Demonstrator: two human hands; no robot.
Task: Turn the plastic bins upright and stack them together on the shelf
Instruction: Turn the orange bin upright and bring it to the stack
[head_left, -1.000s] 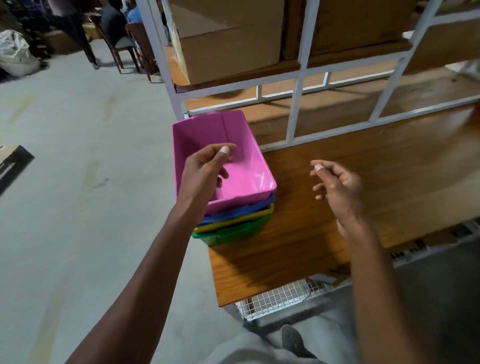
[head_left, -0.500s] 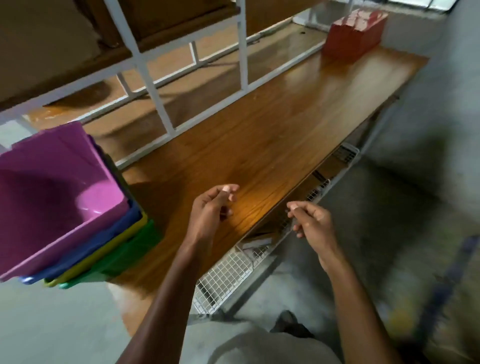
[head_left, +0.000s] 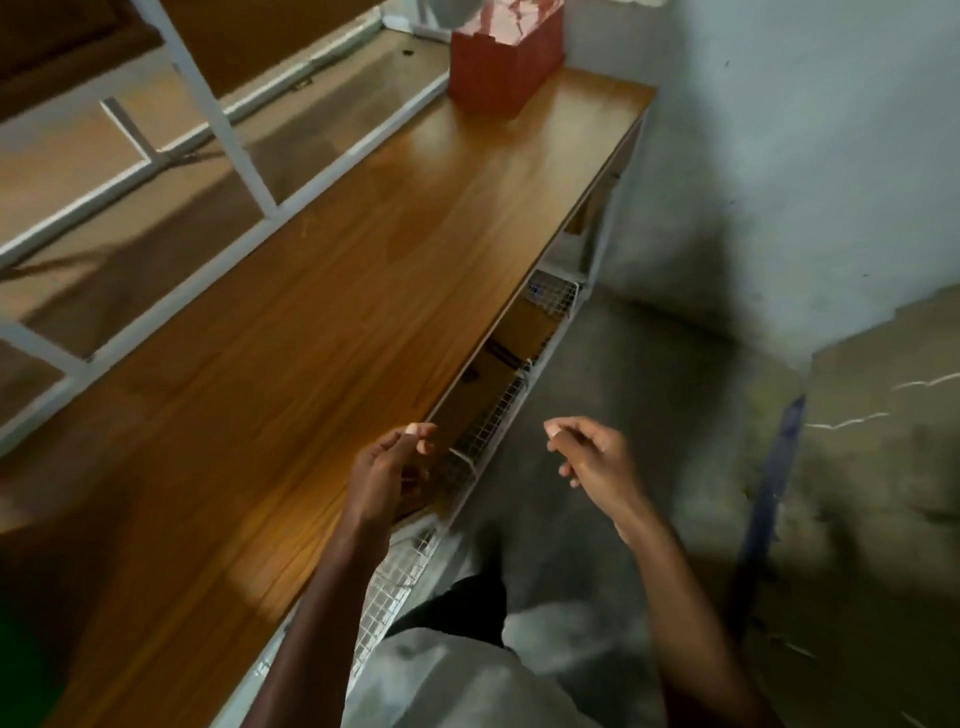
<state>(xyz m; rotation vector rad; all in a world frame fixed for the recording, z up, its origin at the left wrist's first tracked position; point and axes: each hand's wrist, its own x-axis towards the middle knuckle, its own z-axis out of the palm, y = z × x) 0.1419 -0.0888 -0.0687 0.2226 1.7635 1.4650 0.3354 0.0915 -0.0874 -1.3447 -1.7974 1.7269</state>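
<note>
Running from the lower left to the far right corner, the wooden shelf (head_left: 322, 291) takes most of the view, and its brown board shines a little under the light. Behind it stands a white metal frame (head_left: 228, 130) with open squares. On the right there is a pale wall (head_left: 810, 156), and below it the grey concrete floor (head_left: 597, 374). Under the board a white wire basket (head_left: 488, 436) hangs along the front edge. At the far end of the shelf sits a red box (head_left: 504, 62), upright, well apart from the hands. The plastic bins are almost out of view; only a green blur (head_left: 18, 670) shows at the lower left edge, and I cannot tell more about it. The person's left hand (head_left: 387, 473) hovers over the front edge of the shelf, its fingers loosely curled, and it holds nothing. The right hand (head_left: 592, 457) hovers over the floor, beside the shelf, also loosely curled and without any object. The two hands are near each other but not touching.
</note>
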